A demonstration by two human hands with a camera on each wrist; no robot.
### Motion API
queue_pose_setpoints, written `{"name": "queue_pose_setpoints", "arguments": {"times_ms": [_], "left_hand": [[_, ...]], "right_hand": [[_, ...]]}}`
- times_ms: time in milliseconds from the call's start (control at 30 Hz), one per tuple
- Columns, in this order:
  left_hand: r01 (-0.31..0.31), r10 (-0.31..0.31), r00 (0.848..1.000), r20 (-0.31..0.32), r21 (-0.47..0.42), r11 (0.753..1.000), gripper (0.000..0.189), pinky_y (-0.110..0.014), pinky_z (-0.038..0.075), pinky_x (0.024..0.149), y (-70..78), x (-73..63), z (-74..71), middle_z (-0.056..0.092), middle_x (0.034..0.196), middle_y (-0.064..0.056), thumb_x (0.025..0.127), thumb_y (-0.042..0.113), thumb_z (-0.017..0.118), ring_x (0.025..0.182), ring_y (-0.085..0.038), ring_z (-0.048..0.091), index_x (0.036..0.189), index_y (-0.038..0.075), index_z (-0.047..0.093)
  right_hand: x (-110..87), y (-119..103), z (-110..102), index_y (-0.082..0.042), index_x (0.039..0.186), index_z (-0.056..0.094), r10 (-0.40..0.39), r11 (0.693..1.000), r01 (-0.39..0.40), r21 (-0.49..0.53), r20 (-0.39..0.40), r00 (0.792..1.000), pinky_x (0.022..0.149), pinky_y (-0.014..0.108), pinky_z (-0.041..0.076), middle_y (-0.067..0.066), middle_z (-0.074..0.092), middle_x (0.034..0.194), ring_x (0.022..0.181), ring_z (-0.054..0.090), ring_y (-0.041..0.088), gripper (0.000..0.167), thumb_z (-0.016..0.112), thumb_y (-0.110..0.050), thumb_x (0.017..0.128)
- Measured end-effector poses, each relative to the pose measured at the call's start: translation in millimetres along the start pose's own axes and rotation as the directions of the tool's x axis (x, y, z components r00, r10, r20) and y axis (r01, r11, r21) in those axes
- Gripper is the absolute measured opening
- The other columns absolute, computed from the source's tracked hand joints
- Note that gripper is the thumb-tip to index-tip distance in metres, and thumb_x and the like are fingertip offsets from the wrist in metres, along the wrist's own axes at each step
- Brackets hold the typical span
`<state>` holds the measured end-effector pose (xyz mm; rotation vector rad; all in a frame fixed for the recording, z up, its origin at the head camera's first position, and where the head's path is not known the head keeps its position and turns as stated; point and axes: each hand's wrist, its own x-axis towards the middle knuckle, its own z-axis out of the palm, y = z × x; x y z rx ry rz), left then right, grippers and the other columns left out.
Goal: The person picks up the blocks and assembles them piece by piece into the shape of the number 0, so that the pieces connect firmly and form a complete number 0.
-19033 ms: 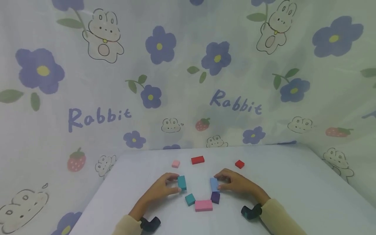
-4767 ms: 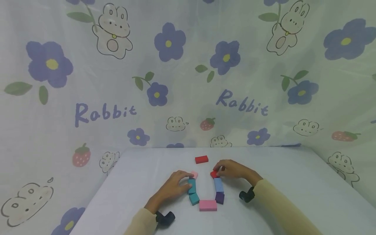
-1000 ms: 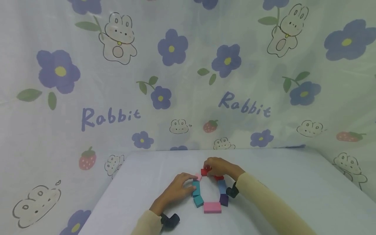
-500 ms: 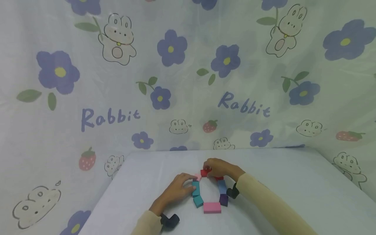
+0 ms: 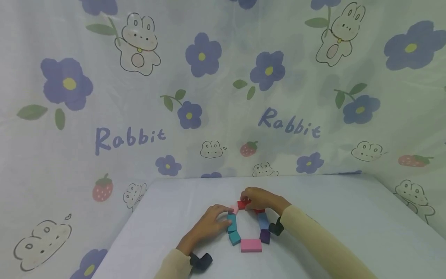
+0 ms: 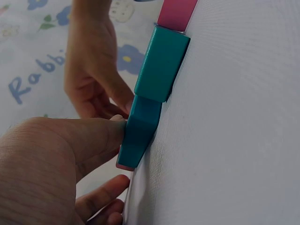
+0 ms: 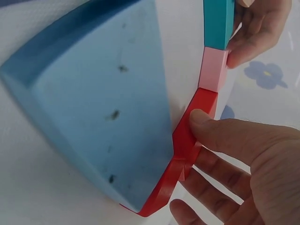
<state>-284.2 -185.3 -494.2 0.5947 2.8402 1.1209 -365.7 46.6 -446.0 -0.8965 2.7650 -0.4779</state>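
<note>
Toy blocks form a ring on the white table. My right hand (image 5: 261, 198) pinches a red block (image 7: 180, 133) at the far end, thumb on its top and fingers at its outer side. That block meets the small pink block (image 7: 213, 70) in the right wrist view. My left hand (image 5: 209, 223) lies along the ring's left side, thumb touching the longer teal block (image 6: 140, 124) and one fingertip at the small pink block's outer side. A second red block (image 7: 161, 190) lies partly hidden under the right hand in the head view, beside the light blue block (image 5: 263, 221).
Nearer me, the ring continues with a short teal block (image 5: 234, 238), a long pink block (image 5: 251, 245) and a dark purple block (image 5: 265, 236). A rabbit-and-flower print curtain (image 5: 223, 93) stands behind the table. Black wrist devices sit below both hands.
Since several seconds ago, the right hand has moved left from the small red block to the longer red block, which has come nearer into the ring's far gap. The last second shows almost no motion.
</note>
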Motion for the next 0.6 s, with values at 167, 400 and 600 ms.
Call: {"name": "queue_pose_setpoints", "arguments": {"times_ms": [167,400,600], "left_hand": [[0.004,-0.004,1.0,0.007,0.004,1.0,0.04,-0.065,0.034,0.11,1.0,-0.1,2.1,0.056,0.137,-0.002,0.096,0.039,0.063,0.136,-0.031,0.044,0.133,0.027,0.061],[-0.006,0.006,1.0,0.005,0.006,1.0,0.04,-0.065,0.035,0.109,-2.4,-0.8,0.5,0.056,0.136,-0.002,0.097,0.043,0.06,0.134,-0.031,0.045,0.134,0.028,0.061],[0.063,-0.066,0.997,-0.037,-0.087,0.994,0.05,-0.062,0.037,0.111,-9.9,-4.1,-2.1,0.052,0.144,-0.008,0.098,0.051,0.056,0.139,-0.035,0.045,0.139,0.022,0.056]], "right_hand": [[-4.1,3.5,1.3,-0.019,0.122,0.07,-0.016,1.0,0.016,0.005,-0.015,1.0,0.099,0.037,0.053,-0.003,0.067,0.112,0.105,0.063,0.014,0.034,0.077,-0.021,0.089],[-17.4,8.3,-9.6,-0.008,0.129,0.065,-0.077,0.984,0.096,0.149,-0.124,0.989,0.098,0.047,0.053,0.011,0.065,0.123,0.117,0.061,0.029,0.038,0.071,-0.02,0.094],[-43.1,28.5,-12.7,-0.009,0.124,0.066,-0.044,0.98,0.08,0.181,-0.195,0.98,0.095,0.05,0.054,0.01,0.067,0.12,0.113,0.062,0.028,0.033,0.07,-0.021,0.094]]}}
